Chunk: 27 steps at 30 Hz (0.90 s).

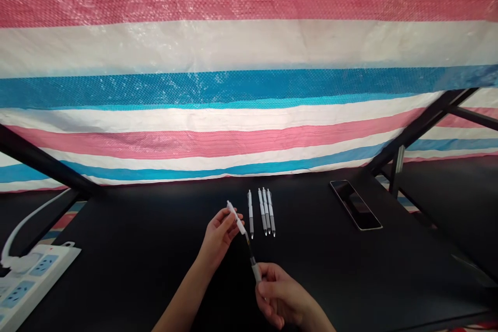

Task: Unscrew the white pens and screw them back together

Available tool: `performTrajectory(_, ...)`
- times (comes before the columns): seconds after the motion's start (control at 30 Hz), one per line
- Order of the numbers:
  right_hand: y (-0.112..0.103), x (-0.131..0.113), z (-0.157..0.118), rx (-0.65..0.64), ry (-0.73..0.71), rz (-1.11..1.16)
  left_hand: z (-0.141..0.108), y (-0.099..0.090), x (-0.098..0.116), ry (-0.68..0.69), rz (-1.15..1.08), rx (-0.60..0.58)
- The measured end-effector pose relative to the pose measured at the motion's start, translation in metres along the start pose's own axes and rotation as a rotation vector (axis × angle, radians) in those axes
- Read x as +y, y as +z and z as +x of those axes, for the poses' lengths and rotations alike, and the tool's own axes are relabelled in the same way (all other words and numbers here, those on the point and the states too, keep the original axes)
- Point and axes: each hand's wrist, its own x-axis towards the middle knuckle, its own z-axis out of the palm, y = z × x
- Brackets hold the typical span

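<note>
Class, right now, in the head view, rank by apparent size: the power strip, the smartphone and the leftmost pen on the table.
1. Power strip, though nearer the camera and cut off by the frame, so less sure
2. Smartphone
3. Leftmost pen

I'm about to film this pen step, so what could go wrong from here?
The pen spans the left hand and right hand, its thin dark middle exposed. A small part might slip out and be hard to spot on the black table. A slip could also disturb the four nearby pens.
</note>
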Motion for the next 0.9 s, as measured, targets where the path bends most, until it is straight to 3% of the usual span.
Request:
performTrajectory(0.27,0.001,-0.003,0.001,-0.003,0.001,0.006,-0.002,0.001,0.001,0.007,0.021,-0.031)
performTrajectory(0.5,0.004,-0.003,0.003,0.006,-0.047,0.088,-0.012,0.007,-0.004,-0.088,0.230,-0.321)
performTrajectory(0.9,0.008,-0.003,0.005,0.034,-0.034,0.146,-0.012,0.004,0.001,-0.081,0.230,-0.370)
